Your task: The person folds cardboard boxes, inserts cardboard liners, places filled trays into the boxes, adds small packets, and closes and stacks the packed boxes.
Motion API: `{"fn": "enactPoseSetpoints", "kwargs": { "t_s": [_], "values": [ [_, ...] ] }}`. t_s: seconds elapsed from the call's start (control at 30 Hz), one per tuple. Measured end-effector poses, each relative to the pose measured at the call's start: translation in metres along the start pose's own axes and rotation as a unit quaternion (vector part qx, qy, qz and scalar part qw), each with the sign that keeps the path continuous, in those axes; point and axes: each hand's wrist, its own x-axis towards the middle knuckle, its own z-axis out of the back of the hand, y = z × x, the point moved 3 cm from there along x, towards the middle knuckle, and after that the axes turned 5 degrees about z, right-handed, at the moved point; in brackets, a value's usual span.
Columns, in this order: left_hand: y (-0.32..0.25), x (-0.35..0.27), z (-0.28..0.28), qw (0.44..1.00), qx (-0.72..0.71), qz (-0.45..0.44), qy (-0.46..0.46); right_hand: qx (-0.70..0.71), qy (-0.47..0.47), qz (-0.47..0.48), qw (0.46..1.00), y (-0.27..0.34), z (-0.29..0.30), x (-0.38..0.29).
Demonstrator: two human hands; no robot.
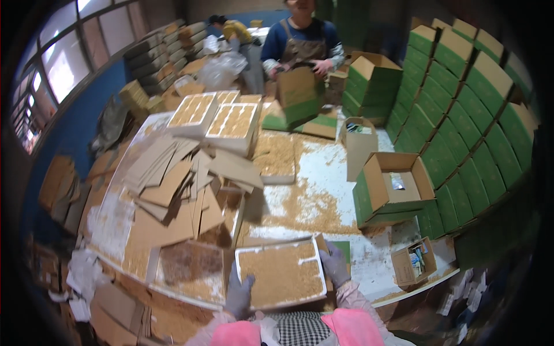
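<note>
My gloved left hand (239, 293) grips the left edge of a white foam box (325, 289) filled with a tan, sawdust-like material (279, 272). On its other side my gloved right hand (336, 264) holds the upper right edge. The box is slightly tilted, close in front of my body. Beside my right hand a cardboard flap (321, 243) stands up along the box. Cardboard also shows along its far side; whether the box sits inside a carton I cannot tell. Left of it lies an open-topped container (190, 264) with tan crumbs inside.
Loose cardboard sheets (173, 173) are piled on the white table (322, 168), with filled foam boxes (231, 121) behind. An open green carton (368, 194) and a small box of packets (404, 268) stand right, beside stacked green cartons (467, 138). Across the table a person (303, 43) handles a carton (301, 95).
</note>
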Motion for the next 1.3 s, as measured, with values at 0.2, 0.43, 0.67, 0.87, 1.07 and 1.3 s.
{"fn": "enactPoseSetpoints", "kwargs": {
  "t_s": [0.2, 0.43, 0.67, 0.87, 1.07, 1.3],
  "values": [
    [-0.021, -0.005, 0.005, 0.9, 0.329, -0.283, -0.03, -0.079, 0.017, -0.135, 0.988, 0.022, -0.003, -0.011],
    [-0.187, 0.193, -0.012, 0.567, 0.659, -0.49, -0.062, -0.288, -0.022, -0.058, 0.956, 0.03, -0.034, -0.022],
    [-0.214, 0.285, 0.028, 0.559, 0.695, -0.447, -0.071, -0.018, -0.032, -0.132, 0.991, 0.011, -0.018, -0.018],
    [-0.29, 0.163, 0.016, 0.633, 0.517, -0.571, -0.08, -0.028, 0.018, -0.035, 0.999, 0.026, 0.056, -0.047],
    [-0.217, 0.028, -0.032, 0.553, 0.641, -0.532, -0.004, -0.197, -0.322, -0.246, 0.893, -0.136, 0.234, -0.107],
    [-0.02, 0.009, -0.165, 0.811, 0.463, -0.259, 0.245, -0.288, -0.05, -0.328, 0.898, -0.224, 0.264, -0.095]
  ]
}}
